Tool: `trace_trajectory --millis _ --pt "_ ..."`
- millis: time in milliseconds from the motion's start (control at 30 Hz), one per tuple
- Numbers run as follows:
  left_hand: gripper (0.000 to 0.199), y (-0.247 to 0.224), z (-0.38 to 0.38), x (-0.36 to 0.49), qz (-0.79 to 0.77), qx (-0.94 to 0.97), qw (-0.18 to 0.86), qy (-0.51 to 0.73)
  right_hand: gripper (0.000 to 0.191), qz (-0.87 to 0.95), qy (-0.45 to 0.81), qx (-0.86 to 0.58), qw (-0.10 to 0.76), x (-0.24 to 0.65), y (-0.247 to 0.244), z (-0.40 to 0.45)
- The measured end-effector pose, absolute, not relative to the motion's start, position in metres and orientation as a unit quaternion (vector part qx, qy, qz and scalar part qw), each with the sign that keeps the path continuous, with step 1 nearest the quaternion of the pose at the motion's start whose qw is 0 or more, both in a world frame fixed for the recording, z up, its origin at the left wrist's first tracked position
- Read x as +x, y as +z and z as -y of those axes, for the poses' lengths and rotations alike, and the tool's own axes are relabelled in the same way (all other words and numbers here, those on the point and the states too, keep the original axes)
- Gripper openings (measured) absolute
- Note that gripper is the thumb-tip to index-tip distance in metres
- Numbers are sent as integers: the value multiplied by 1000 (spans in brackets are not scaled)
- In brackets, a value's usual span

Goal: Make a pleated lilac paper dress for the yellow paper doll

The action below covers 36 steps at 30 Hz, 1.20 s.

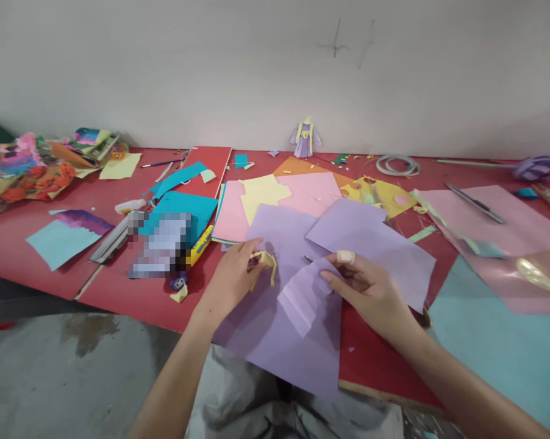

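Observation:
My left hand (235,272) is closed on a small folded yellow paper piece (267,261), whose thin strips hang from the fingertips. My right hand (360,277) pinches the narrow top of a pleated light purple paper piece (302,299) that fans out toward the lower left. Its index finger has a white bandage. A dark pointed metal tip (308,259) shows beside the pleated piece; the rest of it is hidden. Both hands are above a large purple sheet (275,347). Another purple sheet (375,238) is behind my right hand.
A small purple and yellow paper dress figure (305,139) leans on the wall. Left are a yellow marker (200,245), a box cutter (114,238) and paper flowers (37,174). Right lie a pen (475,203), pink paper (508,213) and light blue paper (489,341) on the red table (375,360).

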<state>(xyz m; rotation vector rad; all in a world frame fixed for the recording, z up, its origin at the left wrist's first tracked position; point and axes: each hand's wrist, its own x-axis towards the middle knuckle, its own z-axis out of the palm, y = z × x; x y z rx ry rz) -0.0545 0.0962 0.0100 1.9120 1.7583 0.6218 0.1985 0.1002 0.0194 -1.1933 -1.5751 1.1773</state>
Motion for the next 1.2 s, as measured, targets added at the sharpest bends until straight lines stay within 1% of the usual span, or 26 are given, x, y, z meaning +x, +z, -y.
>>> trace_trajectory --millis 133,300,400,500,533,600,633,700,800,867,900,967,1067,1133,1200 --pt "28 17 -102 -56 -606 704 284 236 21 626 489 -467 389 197 22 -99" --pt "15 43 -108 -54 -585 703 329 236 21 602 536 -449 387 197 23 -99" --pt "14 52 -116 -51 -572 695 359 247 22 588 556 -439 391 195 25 -98" --pt "20 51 -126 -43 -529 675 401 322 29 557 569 -428 429 194 27 -98" --pt "22 50 -130 -39 -514 668 411 347 27 550 564 -427 444 194 28 -99" --pt "12 49 -137 -30 -492 665 406 389 17 561 540 -436 450 196 27 -101" --pt "8 48 -140 -26 -481 666 403 404 15 575 526 -444 443 197 26 -103" --pt "12 48 -144 -20 -462 646 420 439 17 602 496 -464 420 203 23 -107" --pt "12 46 -143 -17 -427 566 474 523 20 618 434 -518 401 211 18 -113" --pt "12 45 -137 -18 -374 525 497 581 23 640 385 -539 390 214 17 -115" --pt "13 44 -134 -18 -345 525 505 592 24 651 367 -541 387 214 19 -115" --pt "18 42 -127 -16 -313 557 523 565 26 668 359 -531 378 211 25 -113" --pt "22 37 -121 -9 -344 612 516 491 25 671 414 -496 365 203 34 -108" --pt "19 32 -122 -5 -375 608 514 475 24 660 433 -487 373 198 36 -103" --pt "19 28 -123 -2 -405 578 538 462 24 620 457 -497 399 194 34 -99"
